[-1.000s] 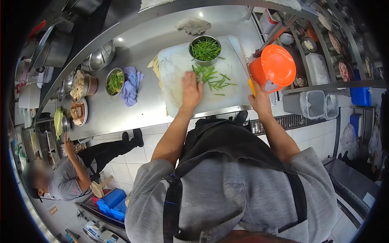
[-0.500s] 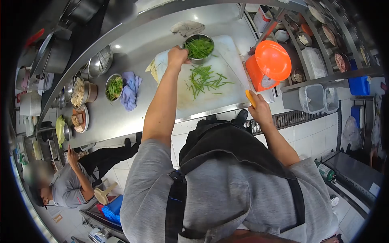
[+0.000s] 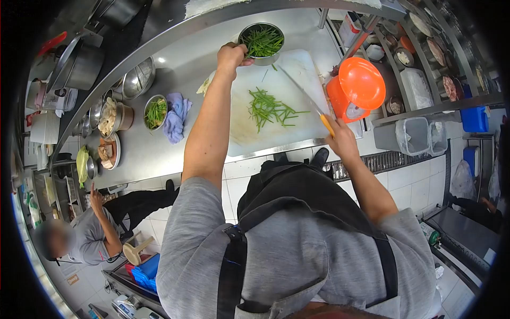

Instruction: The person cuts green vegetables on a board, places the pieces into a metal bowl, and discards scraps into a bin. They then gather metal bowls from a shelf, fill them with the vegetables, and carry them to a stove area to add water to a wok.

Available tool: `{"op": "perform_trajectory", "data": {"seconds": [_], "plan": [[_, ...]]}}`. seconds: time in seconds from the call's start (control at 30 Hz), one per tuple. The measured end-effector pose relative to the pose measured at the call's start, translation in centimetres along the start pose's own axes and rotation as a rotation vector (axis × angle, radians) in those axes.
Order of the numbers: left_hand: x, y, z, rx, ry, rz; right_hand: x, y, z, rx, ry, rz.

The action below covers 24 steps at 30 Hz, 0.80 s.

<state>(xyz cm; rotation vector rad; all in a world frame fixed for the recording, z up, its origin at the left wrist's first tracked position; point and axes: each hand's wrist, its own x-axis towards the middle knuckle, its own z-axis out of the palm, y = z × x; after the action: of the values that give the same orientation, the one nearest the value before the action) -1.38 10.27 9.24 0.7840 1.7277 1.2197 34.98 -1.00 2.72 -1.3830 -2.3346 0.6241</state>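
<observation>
My left hand grips the rim of a round metal bowl filled with cut green stalks. The bowl is at the far edge of a white cutting board. In my right hand is a knife by its yellow handle. Its blade lies slantwise over the board's right side, pointing away from me. A loose heap of cut green stalks rests mid-board, between the two hands, with a few stray pieces near the bowl.
An orange scale stands right of the board. To the left are a purple cloth, a bowl of greens, other metal bowls and a plate of food. A metal shelf edge crosses above. Another person is at lower left.
My left hand has shifted the bowl of greens away from me, toward the board's far edge. The knife blade now shows more plainly over the board. The heap stays in place.
</observation>
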Motion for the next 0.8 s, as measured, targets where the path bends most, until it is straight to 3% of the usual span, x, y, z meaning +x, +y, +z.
{"op": "perform_trajectory", "data": {"seconds": [0.13, 0.3, 0.47, 0.57, 0.63, 0.67, 0.73, 0.8], "plan": [[0.7, 0.1, 1.9, 0.028, -0.033, -0.013, 4.0, -0.2, 1.5, -0.079, -0.012, -0.047], [2.1, -3.1, 3.7, 0.131, -0.176, -0.104, 2.7, -0.9, 0.6, -0.046, -0.197, -0.273], [0.8, -7.5, 2.0, 0.008, -0.18, -0.131, -2.4, 0.4, -1.5, 0.059, -0.21, -0.099], [-0.4, -10.5, -0.3, 0.226, -0.086, 0.005, -6.4, 3.0, -1.9, 0.182, -0.119, 0.03], [-2.2, -13.6, -1.0, 0.735, -0.018, 0.472, -9.0, 4.3, -1.3, 0.261, -0.05, 0.072], [-3.4, -15.1, -0.6, 0.733, -0.022, 0.47, -9.9, 4.8, -0.8, 0.341, -0.055, 0.208], [-6.2, -17.2, 1.0, 0.994, 0.146, 0.971, -10.9, 5.0, 0.1, 0.447, -0.06, 0.419], [-8.8, -17.8, 2.7, 0.878, 0.083, 0.928, -10.5, 4.2, 0.2, 0.478, -0.116, 0.522]]}}
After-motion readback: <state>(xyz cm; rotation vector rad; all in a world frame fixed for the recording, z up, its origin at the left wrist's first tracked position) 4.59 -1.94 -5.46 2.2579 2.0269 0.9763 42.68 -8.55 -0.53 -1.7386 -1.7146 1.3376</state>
